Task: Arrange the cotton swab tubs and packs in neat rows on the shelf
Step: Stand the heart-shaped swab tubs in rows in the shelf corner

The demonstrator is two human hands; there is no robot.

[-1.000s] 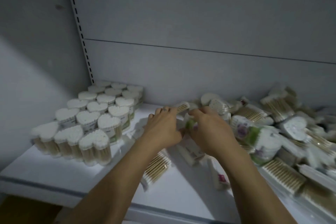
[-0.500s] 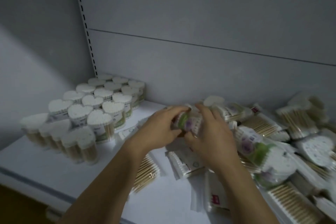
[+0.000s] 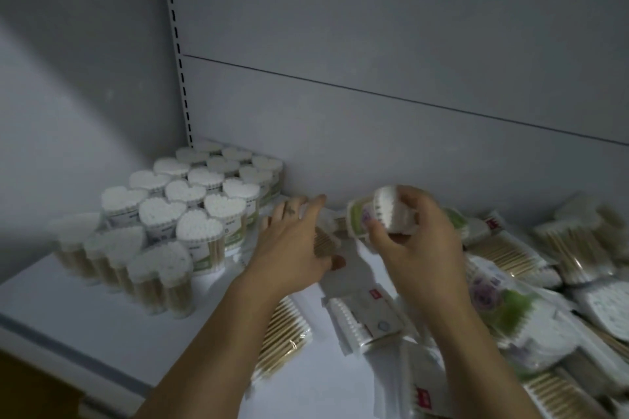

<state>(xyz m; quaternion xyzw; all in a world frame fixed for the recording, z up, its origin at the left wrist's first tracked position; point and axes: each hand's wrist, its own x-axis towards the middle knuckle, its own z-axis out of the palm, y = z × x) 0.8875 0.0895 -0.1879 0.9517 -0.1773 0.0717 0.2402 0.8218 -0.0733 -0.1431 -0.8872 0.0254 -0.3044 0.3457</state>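
Note:
Several heart-shaped cotton swab tubs stand in rows at the shelf's back left corner. My right hand grips a round swab tub with a green and purple label, lifted above the shelf and tilted on its side. My left hand reaches over a flat pack of wooden-stick swabs just right of the rows, fingers stretched forward and thumb under the pack's near edge. More packs lie loose under my forearms, one with wooden sticks and one white.
The white shelf has a front edge at lower left. A jumbled heap of swab packs and round tubs covers the right side. The grey back panel and a slotted upright close the rear.
My hands have parted. The right hand has lifted the round tub up and to the right, and the left hand has let go of it and moved left onto a flat pack.

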